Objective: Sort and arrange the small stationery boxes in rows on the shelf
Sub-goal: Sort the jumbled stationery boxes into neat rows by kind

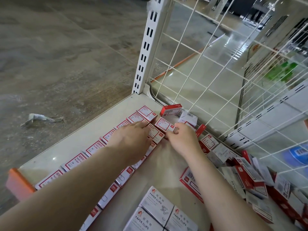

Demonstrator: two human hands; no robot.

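arms stretched forward over the shelf (106, 110). my left hand (131, 135) lies flat, fingers straight, pressing on the red and white boxes (93, 147) laid in rows along the shelf's left edge. my right hand (181, 139) curls its fingertips (175, 130) round one box (164, 125) at the far end of the second row. a loose heap of boxes (250, 177) sits at right against the wire grid (216, 77). grey paper clips boxes (158, 209) lie nearest me.
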